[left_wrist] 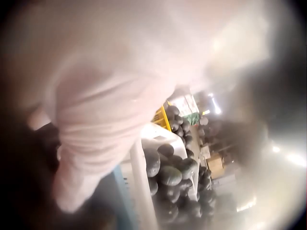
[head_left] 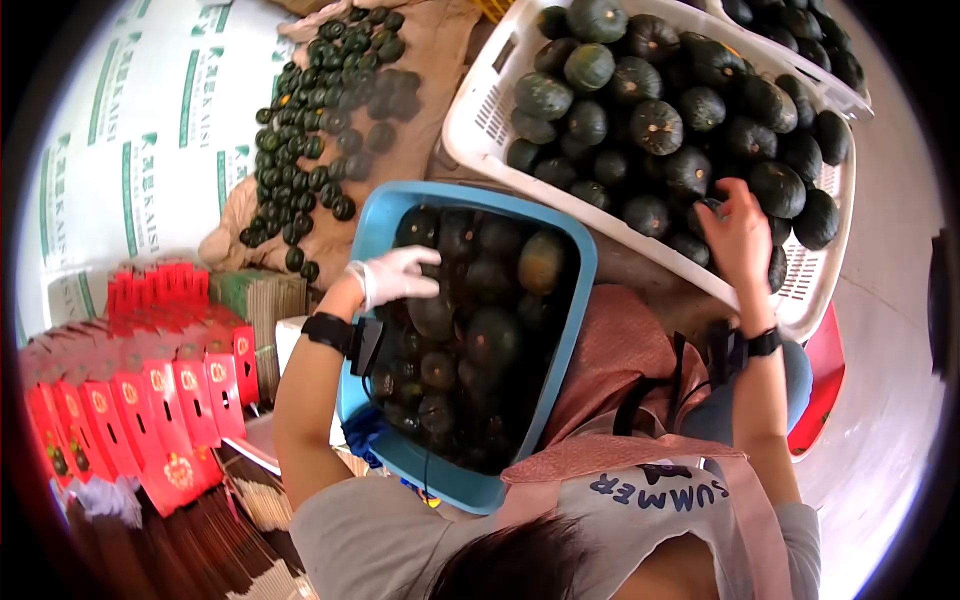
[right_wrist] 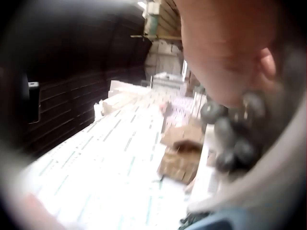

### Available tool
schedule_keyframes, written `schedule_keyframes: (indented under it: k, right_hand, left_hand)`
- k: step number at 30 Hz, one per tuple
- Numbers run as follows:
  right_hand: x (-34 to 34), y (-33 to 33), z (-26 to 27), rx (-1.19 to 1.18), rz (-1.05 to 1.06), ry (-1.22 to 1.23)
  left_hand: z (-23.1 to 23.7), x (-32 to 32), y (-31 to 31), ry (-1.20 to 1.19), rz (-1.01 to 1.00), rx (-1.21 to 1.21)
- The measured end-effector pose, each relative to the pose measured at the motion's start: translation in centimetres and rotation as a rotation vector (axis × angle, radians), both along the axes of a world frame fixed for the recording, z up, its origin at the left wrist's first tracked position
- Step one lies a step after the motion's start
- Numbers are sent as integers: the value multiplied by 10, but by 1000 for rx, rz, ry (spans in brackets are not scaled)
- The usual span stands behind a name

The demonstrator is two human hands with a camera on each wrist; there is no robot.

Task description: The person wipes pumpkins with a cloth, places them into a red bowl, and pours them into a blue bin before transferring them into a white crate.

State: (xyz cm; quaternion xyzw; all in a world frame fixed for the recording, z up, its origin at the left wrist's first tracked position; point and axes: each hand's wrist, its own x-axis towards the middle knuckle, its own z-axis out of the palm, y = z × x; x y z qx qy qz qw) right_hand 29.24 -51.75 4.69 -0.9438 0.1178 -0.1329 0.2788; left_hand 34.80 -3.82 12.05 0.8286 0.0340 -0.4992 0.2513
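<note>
Dark green squashes (head_left: pixel 657 127) fill a white crate (head_left: pixel 470 140) at the upper right of the head view. Inside it the bare right hand (head_left: pixel 742 235) grips a dark squash (head_left: pixel 709 204) between thumb and fingers, mostly hidden by them. The left hand (head_left: pixel 398 277), in a whitish glove, hovers with extended fingers over the left part of a blue tub (head_left: pixel 583 262) holding dark squashes (head_left: pixel 493 338). It appears to hold nothing. The glove (left_wrist: pixel 105 120) is blurred in the left wrist view; the right hand (right_wrist: pixel 230 52) hides its fingertips in the right wrist view.
Many small green squashes (head_left: pixel 300 180) lie on brown paper (head_left: pixel 425 90) at the upper left. Red printed boxes (head_left: pixel 145 400) stand in rows at the left, near flat cardboard stacks (head_left: pixel 270 310). Another crate (head_left: pixel 850 98) of squashes is at the upper right.
</note>
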Motion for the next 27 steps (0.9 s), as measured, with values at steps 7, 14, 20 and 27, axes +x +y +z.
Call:
schedule_keyframes:
  k: [7,14,20,27]
  right_hand:
    - [2,-54,-70,-90,179,386]
    - [4,-58,-60,-1,348,239]
    - [-4,-44,-41,-74,180,178]
    - [-40,54,9,660,279,47]
  left_hand:
    - [-45,0,-39,-166,4,11]
    - [-88,-24,-113,-352,17,-149]
    - [-89,-19,-161,-428,-227,113]
    - [-84,-14,-86,131,851,-608]
